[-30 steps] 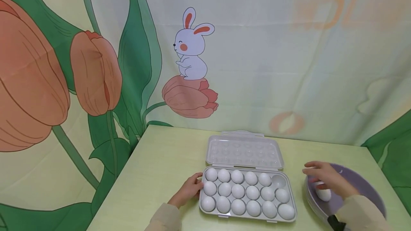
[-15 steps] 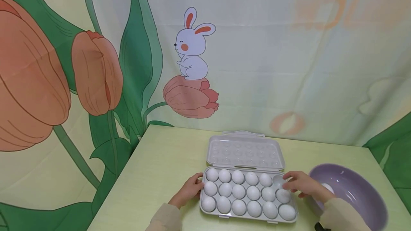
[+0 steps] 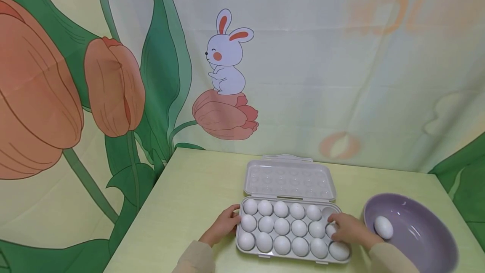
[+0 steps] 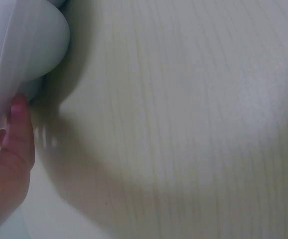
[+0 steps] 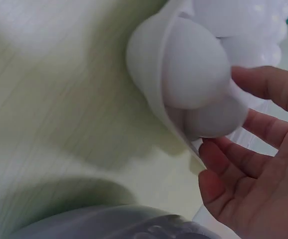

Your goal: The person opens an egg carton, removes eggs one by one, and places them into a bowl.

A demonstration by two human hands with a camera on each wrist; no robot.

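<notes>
A lidded plastic egg carton (image 3: 289, 177) lies open on the table, its cups filled with several white eggs (image 3: 281, 228). The back-right cup holds no egg. My left hand (image 3: 223, 224) grips the carton's left end, with the rim (image 4: 5, 69) between thumb and fingers in the left wrist view. At the other end, my right hand (image 3: 349, 228) has its thumb and fingers around the rightmost egg of the middle row (image 5: 218, 117), which still sits in its cup. The front-right egg (image 5: 196, 64) is beside my thumb. One more white egg (image 3: 384, 227) lies in the purple bowl.
The purple bowl (image 3: 420, 222) stands close to the carton's right, near my right forearm. A pale wood-grain table (image 3: 197, 180) carries everything. Behind it hangs a printed cloth (image 3: 295, 75) with tulips and a rabbit.
My right hand has moved left from above the bowl to the carton's right end and closed on an egg there. An egg stays behind in the bowl. My left hand keeps its place.
</notes>
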